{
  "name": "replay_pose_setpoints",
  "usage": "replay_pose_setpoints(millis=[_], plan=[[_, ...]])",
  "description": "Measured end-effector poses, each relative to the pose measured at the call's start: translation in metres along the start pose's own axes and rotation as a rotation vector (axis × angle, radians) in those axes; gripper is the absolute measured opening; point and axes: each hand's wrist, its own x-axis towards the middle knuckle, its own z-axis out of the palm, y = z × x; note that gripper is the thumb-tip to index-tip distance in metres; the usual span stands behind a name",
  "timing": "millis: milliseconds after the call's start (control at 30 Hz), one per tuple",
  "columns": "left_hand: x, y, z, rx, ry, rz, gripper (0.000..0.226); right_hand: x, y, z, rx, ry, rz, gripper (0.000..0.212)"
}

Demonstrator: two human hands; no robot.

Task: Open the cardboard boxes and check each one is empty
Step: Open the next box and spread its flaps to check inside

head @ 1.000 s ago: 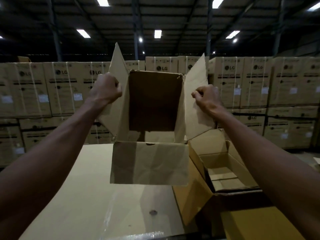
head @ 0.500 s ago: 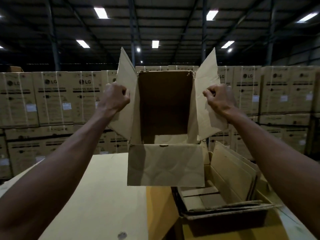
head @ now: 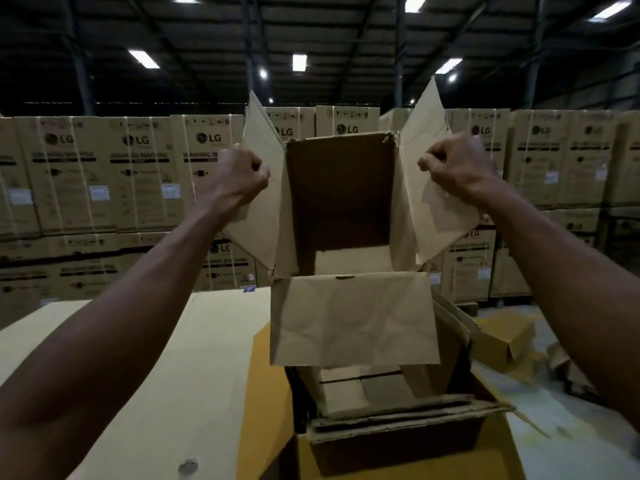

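Since a second ago the held cardboard box (head: 341,202) has swung rightward and now hangs over the lower open box (head: 391,407), with the side flaps spread wider. Nearest the camera, both forearms reach forward and up from the bottom corners. Below them lies the pale counter (head: 138,358), and on its right side the lower open box sits with flattened cardboard pieces inside; its depth is too dark to read. Above it, the held cardboard box is raised with its mouth tipped toward the camera, the front flap (head: 353,320) hanging down. The left hand (head: 239,178) has its grip curled tight around the left flap (head: 259,209), and the right hand (head: 457,168) likewise clenches the right flap (head: 440,216), so the box hangs between the two fists. Its inside shows a dark back wall and a pale strip low down; nothing else can be made out within. Beyond, stacked LG cartons (head: 138,174) form a wall under ceiling lights (head: 299,62).
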Motion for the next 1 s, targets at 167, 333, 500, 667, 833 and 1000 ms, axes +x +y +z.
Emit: replay_pose_setpoints(millis=[167,333,500,667,833,1000], plan=[[-0.004,0.022,0.045,0.015,-0.082,-0.110,0.023,0.004,0.062,0.003,0.037,-0.145,0.048,0.020],[-0.016,0.034,0.071,-0.041,-0.204,-0.229,0.021,0.004,0.114,0.023,0.094,-0.332,0.128,0.018],[-0.031,0.027,0.099,-0.082,-0.287,-0.356,0.021,0.001,0.150,0.054,0.166,-0.467,0.197,0.013],[-0.037,0.012,0.129,-0.100,-0.298,-0.435,0.023,-0.003,0.175,0.089,0.187,-0.481,0.231,0.014],[-0.045,-0.010,0.168,-0.117,-0.347,-0.513,0.023,-0.009,0.193,0.125,0.176,-0.542,0.255,0.014],[-0.054,-0.030,0.200,-0.126,-0.380,-0.531,0.022,-0.021,0.212,0.158,0.163,-0.584,0.300,0.014]])
